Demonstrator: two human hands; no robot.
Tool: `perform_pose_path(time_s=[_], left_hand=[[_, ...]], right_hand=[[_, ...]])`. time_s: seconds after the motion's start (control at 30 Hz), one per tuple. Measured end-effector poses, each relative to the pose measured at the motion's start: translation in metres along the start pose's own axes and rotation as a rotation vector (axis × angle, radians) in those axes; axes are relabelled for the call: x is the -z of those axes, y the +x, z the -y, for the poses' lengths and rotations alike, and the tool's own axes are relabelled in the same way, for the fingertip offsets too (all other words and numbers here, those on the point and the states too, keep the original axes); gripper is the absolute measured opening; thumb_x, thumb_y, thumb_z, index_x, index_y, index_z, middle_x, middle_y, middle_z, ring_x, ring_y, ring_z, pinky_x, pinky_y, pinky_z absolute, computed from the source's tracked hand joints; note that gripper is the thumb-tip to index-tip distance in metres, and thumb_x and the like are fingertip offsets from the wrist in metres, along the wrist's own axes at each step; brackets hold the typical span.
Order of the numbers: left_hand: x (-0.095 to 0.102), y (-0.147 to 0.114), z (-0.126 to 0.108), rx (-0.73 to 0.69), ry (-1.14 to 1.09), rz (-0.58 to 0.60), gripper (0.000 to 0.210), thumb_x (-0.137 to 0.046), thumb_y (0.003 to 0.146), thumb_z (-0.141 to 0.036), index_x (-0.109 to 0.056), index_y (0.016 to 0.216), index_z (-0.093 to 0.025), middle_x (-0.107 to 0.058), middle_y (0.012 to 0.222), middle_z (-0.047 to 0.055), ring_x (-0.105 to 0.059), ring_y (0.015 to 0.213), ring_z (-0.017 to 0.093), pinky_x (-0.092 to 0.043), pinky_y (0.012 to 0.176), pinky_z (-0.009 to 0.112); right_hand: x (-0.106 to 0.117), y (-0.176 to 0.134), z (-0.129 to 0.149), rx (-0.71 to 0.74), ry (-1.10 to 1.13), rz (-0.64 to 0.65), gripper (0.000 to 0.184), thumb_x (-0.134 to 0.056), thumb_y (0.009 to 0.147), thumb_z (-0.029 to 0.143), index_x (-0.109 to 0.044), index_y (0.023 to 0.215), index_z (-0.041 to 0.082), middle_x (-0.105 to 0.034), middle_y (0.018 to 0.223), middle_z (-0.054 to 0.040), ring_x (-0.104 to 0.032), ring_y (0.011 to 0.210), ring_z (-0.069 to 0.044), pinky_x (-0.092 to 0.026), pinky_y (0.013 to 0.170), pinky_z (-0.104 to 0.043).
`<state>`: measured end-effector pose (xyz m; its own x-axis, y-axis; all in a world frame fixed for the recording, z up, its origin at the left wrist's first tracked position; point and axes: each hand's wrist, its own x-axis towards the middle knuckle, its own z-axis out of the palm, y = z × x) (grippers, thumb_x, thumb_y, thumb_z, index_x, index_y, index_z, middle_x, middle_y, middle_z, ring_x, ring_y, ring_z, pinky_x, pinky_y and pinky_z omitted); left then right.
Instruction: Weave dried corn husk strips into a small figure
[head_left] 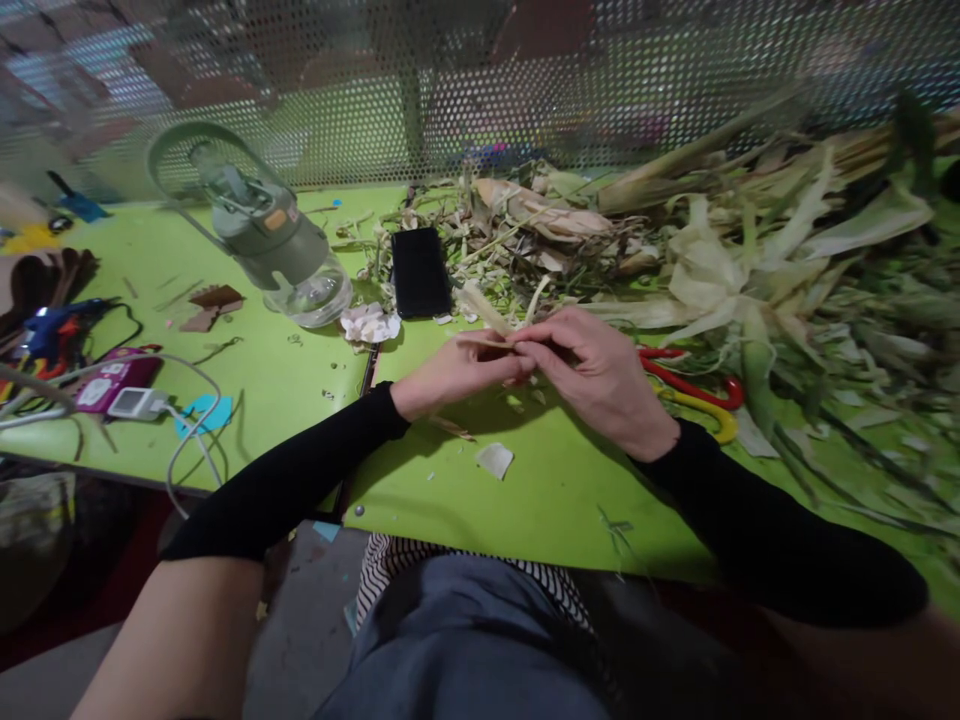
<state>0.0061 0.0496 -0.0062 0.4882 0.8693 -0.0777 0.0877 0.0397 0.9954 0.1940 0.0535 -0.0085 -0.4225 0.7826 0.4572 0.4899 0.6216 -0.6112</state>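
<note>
Nearest the camera is a dark grey garment (pixel 465 640) over the person's lap. Beyond it stretches the green desk (pixel 450 515), and across its right side and far edge spreads a heap of dry husks (pixel 720 270), with leaves and shreds among it. On the left stands a bottle (pixel 281 240) with a grey-green lid and carrying loop. The left hand (pixel 442 375) and right hand (pixel 592 370) meet low over the middle of the desk. A dark phone (pixel 420 272) lies past the left hand, with a crumpled white paper (pixel 370 325) near its lower corner. Beside the right wrist, a red handle (pixel 731 392) and a yellow handle (pixel 726 428) show.

Between the fingertips, just above the desk, is a thin pale strip (pixel 484 343). Each grip is closed on it in a pinch; whether the lighter piece behind the fingers belongs to it is hard to say. The step in hand seems to be fine fingering of this strip, and the next move would call for a light, steady pinch from both sides. Smallest, a pale scrap (pixel 495 460) lies in front of the hands.
</note>
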Motion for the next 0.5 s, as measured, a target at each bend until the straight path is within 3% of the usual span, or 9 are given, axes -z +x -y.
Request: perform_pose_path(time_s=[0.17,0.3,0.37,0.5], left_hand=[[-0.001,0.002,0.008,0.019,-0.198,-0.002,0.032,-0.061,0.093,-0.041,-0.062,0.074,-0.015,-0.058,0.072,0.0,-0.053,0.071,0.011,-0.046,0.075,0.027],[-0.002,0.002,0.014,0.026,-0.296,0.002,0.024,-0.059,0.094,-0.037,-0.064,0.087,-0.014,-0.067,0.084,0.004,-0.061,0.077,0.011,-0.051,0.084,0.029],[-0.002,0.003,0.015,0.011,-0.262,0.005,0.021,-0.057,0.095,-0.033,-0.064,0.09,-0.014,-0.069,0.088,0.006,-0.064,0.081,0.013,-0.052,0.087,0.031],[0.001,0.002,0.016,-0.06,0.034,0.046,0.021,-0.054,0.095,-0.029,-0.065,0.086,-0.014,-0.071,0.086,0.006,-0.064,0.079,0.014,-0.051,0.084,0.03]], right_hand=[[0.003,0.001,0.003,-0.005,-0.01,0.004,0.019,-0.057,0.095,0.025,-0.076,0.095,0.028,-0.07,0.092,-0.0071,-0.064,0.087,-0.025,-0.052,0.078,-0.041],[0.003,0.002,0.005,-0.086,-0.004,0.016,0.016,-0.06,0.094,0.028,-0.074,0.098,0.025,-0.07,0.09,-0.007,-0.061,0.077,-0.022,-0.049,0.07,-0.038],[0.003,0.003,0.004,-0.122,0.014,0.016,0.02,-0.059,0.095,0.032,-0.074,0.104,0.023,-0.07,0.091,-0.0071,-0.06,0.075,-0.021,-0.048,0.07,-0.037],[0.002,0.002,-0.001,-0.156,0.071,0.04,0.027,-0.066,0.092,0.042,-0.074,0.107,0.021,-0.067,0.086,-0.0053,-0.056,0.069,-0.018,-0.046,0.066,-0.035]])
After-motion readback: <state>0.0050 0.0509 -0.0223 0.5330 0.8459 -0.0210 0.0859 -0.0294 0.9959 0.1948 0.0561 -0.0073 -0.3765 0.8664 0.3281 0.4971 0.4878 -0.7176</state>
